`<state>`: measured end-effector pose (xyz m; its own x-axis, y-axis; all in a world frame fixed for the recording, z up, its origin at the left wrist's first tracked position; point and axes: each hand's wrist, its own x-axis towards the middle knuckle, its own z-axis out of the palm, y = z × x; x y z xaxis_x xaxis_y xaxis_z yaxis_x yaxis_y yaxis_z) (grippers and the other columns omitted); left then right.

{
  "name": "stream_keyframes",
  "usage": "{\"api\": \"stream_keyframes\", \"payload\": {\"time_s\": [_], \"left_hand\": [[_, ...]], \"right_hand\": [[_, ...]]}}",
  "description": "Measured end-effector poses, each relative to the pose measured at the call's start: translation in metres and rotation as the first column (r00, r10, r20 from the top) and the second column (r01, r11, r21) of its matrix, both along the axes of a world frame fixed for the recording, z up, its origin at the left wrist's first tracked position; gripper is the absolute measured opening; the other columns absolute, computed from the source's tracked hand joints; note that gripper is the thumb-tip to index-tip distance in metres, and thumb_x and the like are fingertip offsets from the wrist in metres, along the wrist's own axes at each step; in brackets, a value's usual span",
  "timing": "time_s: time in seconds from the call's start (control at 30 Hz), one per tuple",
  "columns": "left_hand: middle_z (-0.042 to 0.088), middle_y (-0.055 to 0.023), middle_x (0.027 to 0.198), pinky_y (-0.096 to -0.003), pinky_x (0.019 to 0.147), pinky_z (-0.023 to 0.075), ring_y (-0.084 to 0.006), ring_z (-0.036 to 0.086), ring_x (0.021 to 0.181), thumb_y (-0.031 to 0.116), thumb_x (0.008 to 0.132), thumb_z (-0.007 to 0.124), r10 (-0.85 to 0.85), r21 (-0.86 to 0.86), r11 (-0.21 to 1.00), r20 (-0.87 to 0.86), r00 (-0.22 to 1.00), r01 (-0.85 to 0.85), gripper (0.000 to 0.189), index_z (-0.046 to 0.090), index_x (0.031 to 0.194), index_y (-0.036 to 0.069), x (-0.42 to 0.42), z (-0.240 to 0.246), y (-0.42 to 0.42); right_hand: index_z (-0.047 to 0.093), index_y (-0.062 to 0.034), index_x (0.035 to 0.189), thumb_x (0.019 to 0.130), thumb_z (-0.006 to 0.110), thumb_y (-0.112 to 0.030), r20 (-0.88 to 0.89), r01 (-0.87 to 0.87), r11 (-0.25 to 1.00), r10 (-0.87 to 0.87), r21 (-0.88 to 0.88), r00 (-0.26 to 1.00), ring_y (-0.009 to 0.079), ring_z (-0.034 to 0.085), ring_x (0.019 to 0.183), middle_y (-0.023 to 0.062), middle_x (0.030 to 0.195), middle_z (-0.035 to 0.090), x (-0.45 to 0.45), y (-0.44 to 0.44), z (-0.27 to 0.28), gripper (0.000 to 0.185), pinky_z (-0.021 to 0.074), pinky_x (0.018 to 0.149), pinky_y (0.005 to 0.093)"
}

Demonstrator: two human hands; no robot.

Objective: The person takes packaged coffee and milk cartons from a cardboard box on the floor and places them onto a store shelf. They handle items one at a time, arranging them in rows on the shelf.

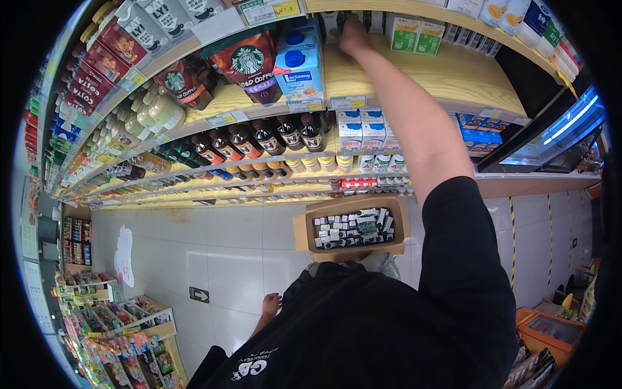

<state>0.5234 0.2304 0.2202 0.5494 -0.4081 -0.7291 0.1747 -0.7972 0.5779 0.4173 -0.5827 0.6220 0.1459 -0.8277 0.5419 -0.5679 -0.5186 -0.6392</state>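
Note:
My right hand (pixel 354 38) reaches deep into the upper wooden shelf (pixel 364 68). Its fingers are at dark-and-white packages (pixel 373 23) along the back; whether they grip one is hard to see. Left of that forearm stand blue Lactasoy cartons (pixel 299 73), and to its right are green-and-white drink cartons (pixel 417 36). My left hand (pixel 272 304) hangs low at my side above the floor, fingers loosely curled, with nothing visible in it. On the floor before me, an open cardboard box (pixel 350 200) holds many small cartons (pixel 335 231), some lying jumbled.
Starbucks pouches (pixel 248 63) crowd the shelf to the left. Lower shelves carry dark bottles (pixel 311 131) and white milk cartons (pixel 373 133). A lit display case (pixel 554 129) borders the shelving at right. Behind me are a snack rack (pixel 131 321) and an orange-framed case (pixel 549 330).

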Motion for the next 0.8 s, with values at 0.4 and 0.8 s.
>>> {"api": "stream_keyframes", "payload": {"time_s": [0.4, 0.8], "left_hand": [[0.068, -0.0176, 0.122, -0.0394, 0.083, 0.0621, -0.0265, 0.071, 0.101, 0.018, 0.103, 0.059, -0.019, 0.041, 0.999, -0.066, 0.998, 0.022, 0.038, 0.054, 0.135, -0.002, 0.012, 0.000, -0.017], [0.073, -0.0096, 0.109, -0.0337, 0.072, 0.0588, -0.0195, 0.071, 0.091, 0.025, 0.104, 0.060, -0.010, 0.025, 1.000, -0.193, 0.981, 0.015, 0.030, 0.063, 0.123, 0.003, 0.041, -0.085, -0.013]], "right_hand": [[0.065, -0.0025, 0.125, 0.084, 0.085, -0.036, -0.038, -0.022, 0.997, 0.019, -0.074, 0.999, 0.0378, 0.070, 0.109, 0.0191, 0.113, 0.075, -0.005, -0.005, -0.001, 0.057, 0.0558, 0.094, 0.0458], [0.065, 0.0019, 0.124, 0.091, 0.079, -0.031, 0.056, -0.204, 0.978, 0.207, -0.051, 0.977, 0.0276, 0.073, 0.107, 0.0163, 0.115, 0.075, -0.088, 0.085, 0.021, 0.049, 0.0568, 0.092, 0.0358]]}}
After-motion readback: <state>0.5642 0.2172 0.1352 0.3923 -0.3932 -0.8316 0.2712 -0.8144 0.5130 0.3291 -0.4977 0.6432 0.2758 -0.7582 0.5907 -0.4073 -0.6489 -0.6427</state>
